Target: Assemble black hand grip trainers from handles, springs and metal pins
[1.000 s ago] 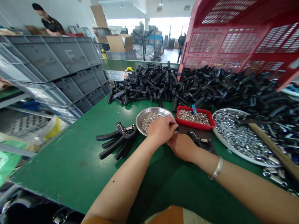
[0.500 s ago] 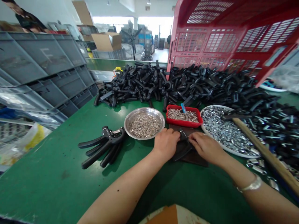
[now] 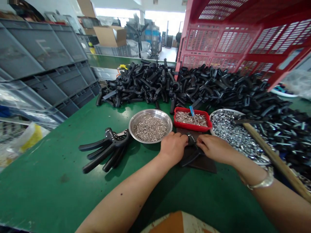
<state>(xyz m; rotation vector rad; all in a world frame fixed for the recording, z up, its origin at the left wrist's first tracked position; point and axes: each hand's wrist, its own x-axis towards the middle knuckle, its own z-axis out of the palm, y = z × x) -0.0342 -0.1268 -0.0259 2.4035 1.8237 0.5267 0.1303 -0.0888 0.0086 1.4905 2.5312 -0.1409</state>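
Observation:
My left hand (image 3: 173,148) is closed around one end of a black plastic hand-grip handle (image 3: 190,159), which lies over a dark brown pad (image 3: 206,165). My right hand (image 3: 215,148) pinches at the handle's other side, by a small shiny metal part (image 3: 191,137). What sits between my right fingertips is too small to make out. Left of my hands lies a stack of black hand grippers (image 3: 107,149), a coil spring showing on the top one. Just beyond them stand a steel bowl (image 3: 132,129) of small metal pieces and a red tray (image 3: 191,127) of metal pins.
A white dish (image 3: 215,111) of shiny metal parts sits right, a wooden-handled hammer (image 3: 272,152) across it. Black handles (image 3: 150,84) are heaped along the back, below a red crate (image 3: 204,40). Grey crates (image 3: 48,48) are stacked left; another person is partly visible behind them.
My view has tilted and shifted slightly. My right fingers have closed in a little at the handle; my left hand keeps its hold.

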